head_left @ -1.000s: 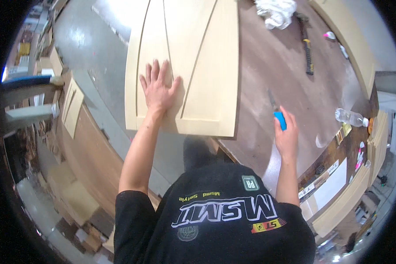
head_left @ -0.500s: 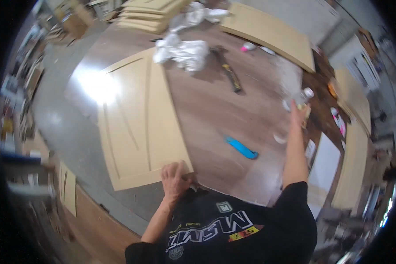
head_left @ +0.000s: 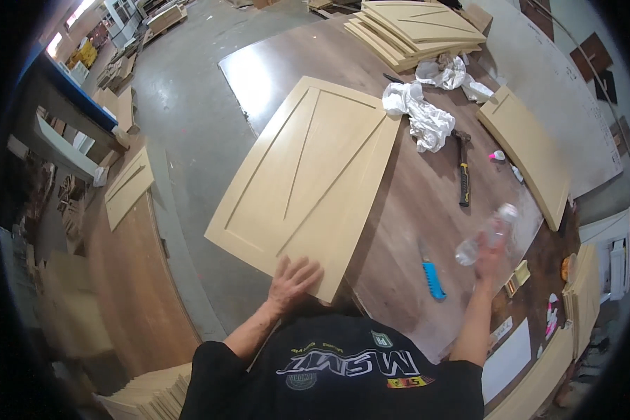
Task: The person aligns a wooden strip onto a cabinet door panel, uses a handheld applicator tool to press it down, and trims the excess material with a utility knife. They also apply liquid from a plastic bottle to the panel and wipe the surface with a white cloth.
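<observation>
Where a second earlier flat near the panel's middle, left hand (head_left: 292, 281) now spread on the near corner of the pale door panel (head_left: 308, 178), overhanging the bench (head_left: 413, 203) edge. Blue knife (head_left: 432, 274) let go, lying between. Right hand (head_left: 488, 255) closed round clear bottle (head_left: 484, 234), lifted.

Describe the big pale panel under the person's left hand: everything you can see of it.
The panel is a large rectangular cabinet-door piece, pale cream, apparently painted or primed board. It has a raised frame around a recessed field crossed by diagonal grooves. It lies flat on the dark brown worktable, its left part overhanging the table edge above the grey floor. The left hand presses on its near edge; a crumpled white rag lies at its far right corner.
</observation>
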Tool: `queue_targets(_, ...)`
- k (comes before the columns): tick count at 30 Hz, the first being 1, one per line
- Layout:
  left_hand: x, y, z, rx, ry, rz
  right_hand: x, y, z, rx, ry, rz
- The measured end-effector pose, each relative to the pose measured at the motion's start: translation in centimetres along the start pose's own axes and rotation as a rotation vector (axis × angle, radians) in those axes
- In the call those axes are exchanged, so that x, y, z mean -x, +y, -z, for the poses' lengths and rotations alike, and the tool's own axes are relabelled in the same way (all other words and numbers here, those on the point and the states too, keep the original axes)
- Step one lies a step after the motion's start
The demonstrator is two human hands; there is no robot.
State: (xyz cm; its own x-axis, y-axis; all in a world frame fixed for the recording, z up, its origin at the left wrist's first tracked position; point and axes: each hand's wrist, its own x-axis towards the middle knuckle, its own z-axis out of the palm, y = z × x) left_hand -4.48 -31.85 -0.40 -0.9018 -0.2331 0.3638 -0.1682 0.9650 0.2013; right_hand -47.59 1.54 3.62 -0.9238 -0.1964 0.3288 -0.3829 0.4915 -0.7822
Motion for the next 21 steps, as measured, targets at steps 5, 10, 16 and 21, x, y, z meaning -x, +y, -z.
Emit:
queue_targets(5, -2.9, -1.5, 7.0, 0.083, 0.212, -0.154, 1.4, -22.2, -6.0, -0.004, -0.645, 0.497)
queue_targets(10, -3.0, -1.5, 11.7, 0.099, 0.319, -0.191, 3.2, -32.4, -11.5, 0.074, -1.065, 0.849)
queue_targets(16, -1.9, -0.3, 13.7, 0.131, 0.329, -0.168, 6.2, -37.6, -15.9, 0.339, -1.031, 1.243)
queue_targets(21, -1.6, 0.2, 13.4, 0.167, 0.387, -0.147, 8.4, -39.2, -17.3, 0.397, -0.891, 1.524)
